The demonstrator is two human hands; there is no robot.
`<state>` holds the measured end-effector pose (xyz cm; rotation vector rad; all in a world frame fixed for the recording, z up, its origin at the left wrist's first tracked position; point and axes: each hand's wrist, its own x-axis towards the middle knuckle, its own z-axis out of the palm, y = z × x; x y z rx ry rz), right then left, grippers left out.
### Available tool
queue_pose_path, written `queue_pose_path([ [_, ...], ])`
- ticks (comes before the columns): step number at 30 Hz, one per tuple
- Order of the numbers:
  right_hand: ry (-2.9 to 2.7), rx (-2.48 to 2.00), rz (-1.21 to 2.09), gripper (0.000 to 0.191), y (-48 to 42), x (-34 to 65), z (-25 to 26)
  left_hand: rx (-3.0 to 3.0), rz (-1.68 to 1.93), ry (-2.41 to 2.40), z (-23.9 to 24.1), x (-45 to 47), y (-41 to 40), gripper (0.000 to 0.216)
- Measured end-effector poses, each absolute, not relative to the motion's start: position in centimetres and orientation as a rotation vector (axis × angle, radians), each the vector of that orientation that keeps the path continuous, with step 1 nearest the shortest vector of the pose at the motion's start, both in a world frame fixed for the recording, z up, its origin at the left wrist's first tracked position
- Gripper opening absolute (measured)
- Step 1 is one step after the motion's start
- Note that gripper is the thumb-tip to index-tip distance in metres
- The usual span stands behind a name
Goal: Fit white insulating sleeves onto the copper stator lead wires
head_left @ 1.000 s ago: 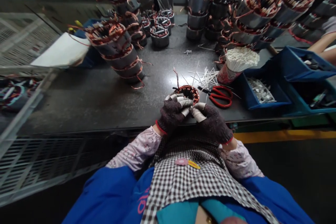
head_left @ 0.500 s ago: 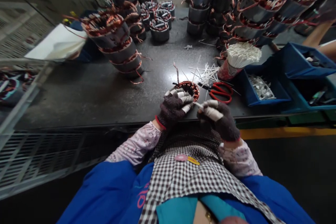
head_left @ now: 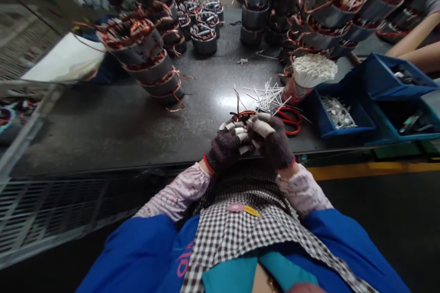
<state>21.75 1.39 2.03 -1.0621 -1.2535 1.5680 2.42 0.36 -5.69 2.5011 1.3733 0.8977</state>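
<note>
Pink lettering (head_left: 183,266) on the blue jacket (head_left: 137,252) is partly hidden and cannot be read

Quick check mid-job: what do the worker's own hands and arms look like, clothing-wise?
The left hand and right hand wear dark knitted gloves with red edging at the wrist; whitish wraps cover several fingers. Pale, small-patterned sleeve covers sit on the forearms, with bright blue sleeves higher up.
</note>
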Motion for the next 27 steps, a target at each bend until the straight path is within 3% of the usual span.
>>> queue_pose_path([
  [2,-1.254,-1.048,1.518,0.048,2.8,20.2,1.8,2.513,0.898,1.332,-5.5,2.3,0.3,0.015],
  [7,-1.592,-1.047,1.065,0.045,3.6,24.9,0.6,2.408,0.993,1.578,-4.5,2.7,-0.4,0.045],
  [11,-2.015,-1.418,0.435,0.030,5.9,32.0,1.4,2.390,1.005,1.647,-4.2,3.6,-0.3,0.017],
  [13,-2.338,-1.691,0.276,0.037,7.7,33.6,1.9,2.341,1.001,1.663,-4.0,3.8,0.2,0.015],
  [18,-2.791,-1.829,0.167,0.053,11.9,32.2,2.0,2.243,0.922,1.709,-2.8,3.9,1.8,0.019],
  [27,-2.760,-1.747,0.160,0.046,11.6,34.1,2.6,2.174,0.875,1.747,-1.9,3.7,1.0,0.021],
])
